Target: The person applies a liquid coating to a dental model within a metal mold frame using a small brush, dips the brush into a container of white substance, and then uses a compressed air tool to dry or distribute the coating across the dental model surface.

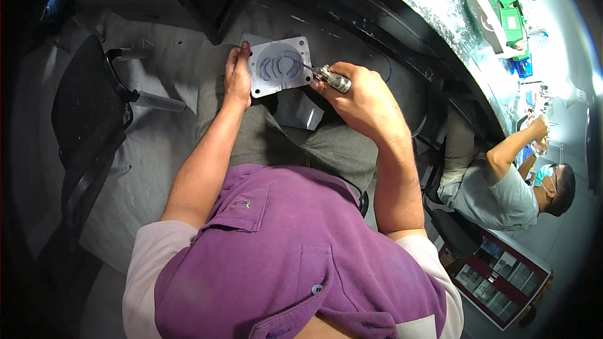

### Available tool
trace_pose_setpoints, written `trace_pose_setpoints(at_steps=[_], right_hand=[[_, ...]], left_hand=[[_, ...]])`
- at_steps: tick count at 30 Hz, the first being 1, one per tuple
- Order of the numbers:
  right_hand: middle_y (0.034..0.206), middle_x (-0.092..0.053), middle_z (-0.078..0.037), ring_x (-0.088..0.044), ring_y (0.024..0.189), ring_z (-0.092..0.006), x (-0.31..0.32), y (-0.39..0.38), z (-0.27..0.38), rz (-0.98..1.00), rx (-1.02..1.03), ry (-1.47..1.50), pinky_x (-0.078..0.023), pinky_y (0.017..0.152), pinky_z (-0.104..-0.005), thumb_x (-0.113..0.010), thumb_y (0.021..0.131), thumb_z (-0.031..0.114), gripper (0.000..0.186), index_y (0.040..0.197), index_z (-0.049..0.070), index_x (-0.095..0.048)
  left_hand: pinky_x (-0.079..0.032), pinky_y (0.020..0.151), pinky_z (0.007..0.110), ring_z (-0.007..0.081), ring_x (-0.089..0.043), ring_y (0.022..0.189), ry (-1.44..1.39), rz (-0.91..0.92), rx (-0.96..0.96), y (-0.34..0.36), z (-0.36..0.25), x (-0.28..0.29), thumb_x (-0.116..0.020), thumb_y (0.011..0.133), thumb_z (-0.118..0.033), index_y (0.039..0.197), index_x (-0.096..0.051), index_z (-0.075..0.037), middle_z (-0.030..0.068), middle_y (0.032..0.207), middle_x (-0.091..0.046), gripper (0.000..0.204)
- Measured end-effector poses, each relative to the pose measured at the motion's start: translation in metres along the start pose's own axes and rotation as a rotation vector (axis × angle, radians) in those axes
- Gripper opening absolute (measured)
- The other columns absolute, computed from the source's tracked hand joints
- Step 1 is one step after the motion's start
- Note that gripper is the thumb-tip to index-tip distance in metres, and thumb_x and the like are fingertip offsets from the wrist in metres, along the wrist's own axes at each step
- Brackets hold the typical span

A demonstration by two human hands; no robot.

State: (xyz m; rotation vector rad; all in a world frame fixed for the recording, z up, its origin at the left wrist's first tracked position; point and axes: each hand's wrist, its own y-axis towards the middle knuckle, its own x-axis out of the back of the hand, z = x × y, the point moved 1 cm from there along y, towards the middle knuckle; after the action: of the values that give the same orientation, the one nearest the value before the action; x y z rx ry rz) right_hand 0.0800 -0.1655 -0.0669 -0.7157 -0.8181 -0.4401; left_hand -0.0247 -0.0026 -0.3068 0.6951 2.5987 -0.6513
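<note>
A grey metal mould plate (pixel 257 81) is held up over my knees, with holes near its corners and curved dark grooves in a rounded recess. My left hand (pixel 237 75) is closed around its left edge, the thumb and fingers gripping the side. In my right hand (pixel 364 97) is a short handheld tool with a metallic body (pixel 339 82), held between thumb and fingers. Its thin tip reaches over the right part of the recess; I cannot tell whether it touches the surface. Part of the tool's body is hidden by my fingers.
A dark workbench (pixel 402 31) runs across the top and right, bearing green bins (pixel 512 22). On the left stands a black chair (pixel 88 107). At the right a masked co-worker (pixel 496 188) sits at the bench, near a glass-fronted cabinet (pixel 496 279).
</note>
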Motion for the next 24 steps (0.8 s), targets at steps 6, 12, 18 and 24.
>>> trace_pose_setpoints(at_steps=[6, 12, 18, 24], right_hand=[[0.087, -0.075, -0.022, -0.075, 0.086, -0.0373, -0.001, 0.000, -0.008, 0.030, -0.017, 0.017, -0.058, 0.078, -0.0459, -0.074, 0.094, 0.035, 0.035, 0.105, 0.001, -0.074], [0.082, -0.074, -0.017, -0.072, 0.074, -0.0278, -0.001, -0.002, -0.011, 0.030, -0.020, 0.026, -0.053, 0.070, -0.0392, -0.077, 0.092, 0.035, 0.036, 0.105, 0.002, -0.074], [0.087, -0.075, -0.022, -0.075, 0.086, -0.0367, 0.001, -0.002, -0.004, 0.112, -0.017, 0.025, -0.057, 0.078, -0.0451, -0.075, 0.092, 0.038, 0.038, 0.104, 0.002, -0.076], [0.076, -0.071, -0.015, -0.069, 0.069, -0.0248, -0.004, -0.001, -0.014, 0.072, 0.003, 0.033, -0.052, 0.067, -0.0386, -0.077, 0.092, 0.036, 0.036, 0.102, 0.002, -0.074]], left_hand=[[-0.040, 0.084, 0.028, 0.0110, -0.047, 0.088, 0.002, 0.007, 0.010, 0.000, 0.000, -0.001, -0.062, 0.102, -0.049, 0.092, -0.055, -0.011, 0.0003, 0.089, -0.053, 0.041], [-0.039, 0.082, 0.027, 0.0099, -0.046, 0.085, 0.022, 0.013, -0.014, -0.003, -0.001, -0.003, -0.062, 0.102, -0.050, 0.090, -0.054, -0.011, -0.0010, 0.086, -0.052, 0.041], [-0.039, 0.080, 0.027, 0.0083, -0.046, 0.084, 0.021, 0.022, -0.021, -0.001, 0.000, -0.001, -0.062, 0.103, -0.048, 0.089, -0.053, -0.012, -0.0026, 0.084, -0.051, 0.039], [-0.040, 0.079, 0.027, 0.0080, -0.047, 0.083, 0.015, 0.010, -0.031, -0.004, -0.004, -0.008, -0.061, 0.104, -0.047, 0.089, -0.053, -0.013, -0.0027, 0.084, -0.051, 0.038]])
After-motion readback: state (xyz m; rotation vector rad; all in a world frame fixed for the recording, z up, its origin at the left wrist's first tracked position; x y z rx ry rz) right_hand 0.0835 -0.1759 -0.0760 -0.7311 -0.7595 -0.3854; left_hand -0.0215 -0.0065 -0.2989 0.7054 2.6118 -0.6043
